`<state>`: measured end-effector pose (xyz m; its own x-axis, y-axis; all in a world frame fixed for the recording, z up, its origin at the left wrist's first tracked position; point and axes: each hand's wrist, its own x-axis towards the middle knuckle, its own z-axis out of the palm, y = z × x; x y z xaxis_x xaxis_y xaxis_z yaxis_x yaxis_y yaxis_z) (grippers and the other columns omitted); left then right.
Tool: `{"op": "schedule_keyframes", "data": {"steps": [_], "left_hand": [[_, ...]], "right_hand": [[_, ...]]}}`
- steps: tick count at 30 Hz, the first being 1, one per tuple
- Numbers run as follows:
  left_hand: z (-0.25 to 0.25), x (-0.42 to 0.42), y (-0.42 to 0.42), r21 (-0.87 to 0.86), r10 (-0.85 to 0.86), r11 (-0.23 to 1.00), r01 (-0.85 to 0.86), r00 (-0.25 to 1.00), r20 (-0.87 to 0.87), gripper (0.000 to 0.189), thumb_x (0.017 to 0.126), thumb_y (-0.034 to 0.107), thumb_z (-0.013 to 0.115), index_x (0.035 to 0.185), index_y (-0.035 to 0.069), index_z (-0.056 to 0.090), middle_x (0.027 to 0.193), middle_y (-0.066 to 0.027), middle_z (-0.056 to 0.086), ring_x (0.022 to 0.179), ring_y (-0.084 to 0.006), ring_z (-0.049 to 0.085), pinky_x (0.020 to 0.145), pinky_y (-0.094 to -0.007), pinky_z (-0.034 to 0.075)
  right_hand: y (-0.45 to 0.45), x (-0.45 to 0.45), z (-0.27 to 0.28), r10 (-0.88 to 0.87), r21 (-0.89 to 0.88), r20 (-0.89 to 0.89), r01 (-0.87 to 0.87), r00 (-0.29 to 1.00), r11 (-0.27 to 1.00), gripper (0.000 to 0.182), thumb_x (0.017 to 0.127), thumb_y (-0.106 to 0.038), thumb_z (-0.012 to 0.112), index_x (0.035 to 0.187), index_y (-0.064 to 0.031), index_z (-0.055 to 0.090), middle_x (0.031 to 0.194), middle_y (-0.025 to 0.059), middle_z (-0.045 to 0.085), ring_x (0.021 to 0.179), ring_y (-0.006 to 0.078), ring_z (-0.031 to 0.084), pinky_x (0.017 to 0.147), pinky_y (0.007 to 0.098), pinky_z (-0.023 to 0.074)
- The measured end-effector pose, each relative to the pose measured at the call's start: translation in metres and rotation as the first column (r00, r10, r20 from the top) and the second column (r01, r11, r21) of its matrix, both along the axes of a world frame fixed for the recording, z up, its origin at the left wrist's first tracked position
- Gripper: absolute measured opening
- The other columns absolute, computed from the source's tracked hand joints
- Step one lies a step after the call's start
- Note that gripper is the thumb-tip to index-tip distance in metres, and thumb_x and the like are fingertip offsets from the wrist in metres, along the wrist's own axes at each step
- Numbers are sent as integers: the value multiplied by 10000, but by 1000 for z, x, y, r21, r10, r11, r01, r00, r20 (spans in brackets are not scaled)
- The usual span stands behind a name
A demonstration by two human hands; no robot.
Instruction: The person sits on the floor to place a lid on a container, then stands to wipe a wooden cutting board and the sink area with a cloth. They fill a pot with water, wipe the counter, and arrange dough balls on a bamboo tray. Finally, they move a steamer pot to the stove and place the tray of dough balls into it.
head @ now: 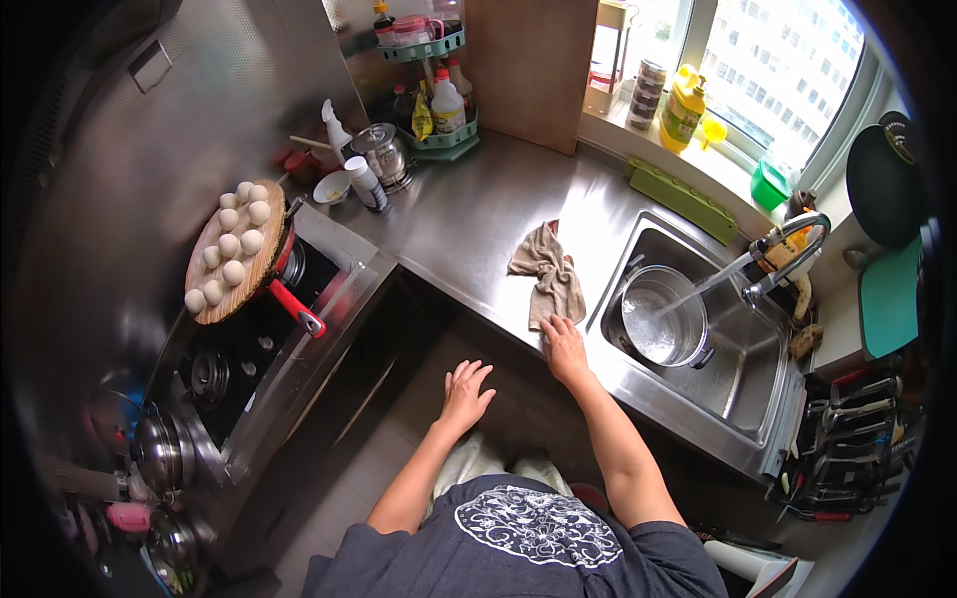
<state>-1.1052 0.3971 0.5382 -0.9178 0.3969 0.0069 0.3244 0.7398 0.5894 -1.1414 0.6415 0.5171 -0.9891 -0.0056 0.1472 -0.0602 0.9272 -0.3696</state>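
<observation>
My left hand (pixel 465 394) hangs in the air before the counter front, fingers apart and holding nothing. At the counter's front edge, my right hand (pixel 566 350) has its fingertips at the near end of a crumpled brown cloth (pixel 557 280). Whether those fingers grip the cloth or only rest on it cannot be made out. The cloth lies on the stainless steel counter (pixel 456 217), left of the sink (pixel 748 374). Inside the sink stands a metal pot (pixel 664 314) with side handles. Water runs into it from the curved faucet (pixel 792 250).
Several white dough balls (pixel 229 244) sit on a round wooden board (pixel 250 288), atop a red-handled pan (pixel 297 308) on the gas stove (pixel 247 366). A corner rack (pixel 441 142) holds bottles. Beside it are a glass jar (pixel 380 155) and a small bowl (pixel 331 187). Utensils (pixel 852 433) hang at right.
</observation>
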Motion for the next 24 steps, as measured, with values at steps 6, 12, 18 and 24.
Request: {"op": "schedule_keyframes", "data": {"steps": [6,12,18,24], "left_hand": [[1,-13,-32,67,-52,997,46,995,91,470,815,223,665,1258,123,545,1309,-102,518,1274,-275,416,1048,-572,262],[13,-53,-40,186,-264,949,254,964,34,537,787,150,682,1290,87,503,1296,-123,528,1236,-282,458,1035,-483,319],[40,-97,0,397,-322,827,398,914,-246,607,745,58,696,1301,36,452,1208,-169,568,1123,-320,533,952,-395,415],[54,-144,15,521,-440,781,345,896,66,123,836,77,619,933,2,618,845,-133,638,765,-233,640,677,-321,497]], "right_hand": [[-15,2,19,-100,-56,-60,96,993,994,324,717,-135,706,1026,-106,613,931,79,571,933,280,549,829,408,409],[-37,0,9,-163,-301,-157,110,974,947,143,828,-155,643,893,-48,576,811,153,592,828,345,581,733,435,438],[-77,-5,39,-301,-607,48,267,953,748,231,953,-254,499,1001,-29,527,821,195,615,798,372,611,700,408,468],[-76,6,84,-198,-560,213,285,957,778,369,796,-337,672,980,-37,560,842,171,643,814,328,634,721,404,483]]}}
